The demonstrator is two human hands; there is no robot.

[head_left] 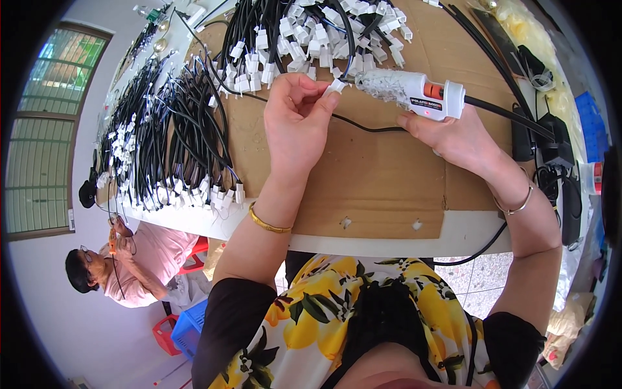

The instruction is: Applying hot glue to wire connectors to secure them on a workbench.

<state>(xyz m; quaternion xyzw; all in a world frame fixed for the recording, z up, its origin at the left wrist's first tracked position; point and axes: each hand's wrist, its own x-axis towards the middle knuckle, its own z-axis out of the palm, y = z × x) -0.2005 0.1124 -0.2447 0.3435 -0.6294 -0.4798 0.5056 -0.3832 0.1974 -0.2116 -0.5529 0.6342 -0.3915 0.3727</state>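
My left hand (297,126) pinches a small white plastic connector (335,87) between thumb and fingers. A black cable runs up from the connector towards the pile behind it. My right hand (457,139) is wrapped round the grip of a white hot glue gun (395,89), whose front is crusted with clear glue. The gun's nozzle points left, right at the connector; whether it touches cannot be made out. A black glue stick (502,110) sticks out of the gun's back. Beyond my hands lies a heap of black cables with white connectors (304,42).
Brown cardboard (382,188) covers part of the white table. More bundled black cables (175,123) lie at the left. Black power adapters (554,139) and cords sit at the right edge. Another person (142,259) works at the table's left end, near a blue crate (189,327).
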